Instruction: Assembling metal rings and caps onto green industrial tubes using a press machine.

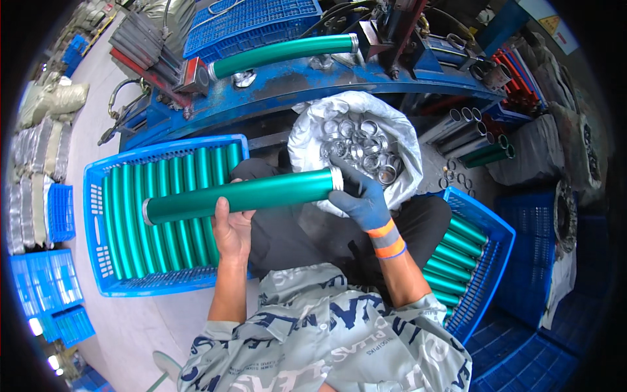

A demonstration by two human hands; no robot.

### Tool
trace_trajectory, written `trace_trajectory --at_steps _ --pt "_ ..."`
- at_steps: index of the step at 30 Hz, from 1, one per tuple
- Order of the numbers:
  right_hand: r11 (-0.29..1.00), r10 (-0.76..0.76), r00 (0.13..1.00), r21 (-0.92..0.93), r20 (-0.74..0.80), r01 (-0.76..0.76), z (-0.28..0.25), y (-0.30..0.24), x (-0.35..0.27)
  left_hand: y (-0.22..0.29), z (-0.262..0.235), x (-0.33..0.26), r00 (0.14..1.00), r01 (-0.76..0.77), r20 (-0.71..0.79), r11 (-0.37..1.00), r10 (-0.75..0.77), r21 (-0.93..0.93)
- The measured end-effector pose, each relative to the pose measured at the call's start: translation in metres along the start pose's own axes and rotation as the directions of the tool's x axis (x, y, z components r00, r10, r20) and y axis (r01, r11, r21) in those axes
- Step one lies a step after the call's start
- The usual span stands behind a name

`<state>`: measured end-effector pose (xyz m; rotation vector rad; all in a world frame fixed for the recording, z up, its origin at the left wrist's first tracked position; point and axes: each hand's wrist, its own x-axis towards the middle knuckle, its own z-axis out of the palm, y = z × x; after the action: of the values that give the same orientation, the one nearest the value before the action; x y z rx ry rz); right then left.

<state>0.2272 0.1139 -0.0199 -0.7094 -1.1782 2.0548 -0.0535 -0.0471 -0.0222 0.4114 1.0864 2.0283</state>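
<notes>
Pale bundles [47,153] lie stacked at far left, blue crates [44,279] nearer; a white sign [565,38] bearing a yellow triangle [550,25] shows upper right.

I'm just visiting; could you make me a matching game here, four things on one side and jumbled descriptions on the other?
Things:
1. left hand
2. right hand
3. held tube
4. white sack

Descriptions:
A. holding loose metal rings
B. green, with silvery ends
C. bare
D. in a blue glove

Pairs: 1-C, 2-D, 3-B, 4-A
</notes>
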Motion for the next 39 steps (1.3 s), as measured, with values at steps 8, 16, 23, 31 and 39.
trace_trajectory --at_steps 8,16,23,31,39 --pt "0.910 -0.279 0.960 -0.331 -0.040 0.250 -0.045 -0.023 0.101 0.000 0.005 0.018 0.979 0.161 -0.088 0.959 -0.185 -0.233" --pt "-0.170 -0.539 0.787 -0.954 0.301 0.248 -0.037 -0.068 0.317 0.014 -0.006 0.038 0.997 0.064 -0.022 0.964 -0.072 -0.257" --pt "-0.464 -0.456 0.868 -0.885 0.197 -0.043 -0.019 -0.090 0.369 0.007 -0.011 0.052 0.997 0.071 -0.008 0.973 -0.075 -0.217" --pt "0.200 -0.813 0.548 -0.790 0.196 0.579 -0.028 -0.195 0.174 -0.060 0.089 0.161 0.988 0.135 0.086 0.984 -0.125 -0.120" --pt "0.556 -0.828 0.468 -0.570 -0.310 0.605 -0.084 -0.149 -0.048 -0.129 0.180 0.366 0.959 0.190 -0.212 0.981 -0.191 -0.024"
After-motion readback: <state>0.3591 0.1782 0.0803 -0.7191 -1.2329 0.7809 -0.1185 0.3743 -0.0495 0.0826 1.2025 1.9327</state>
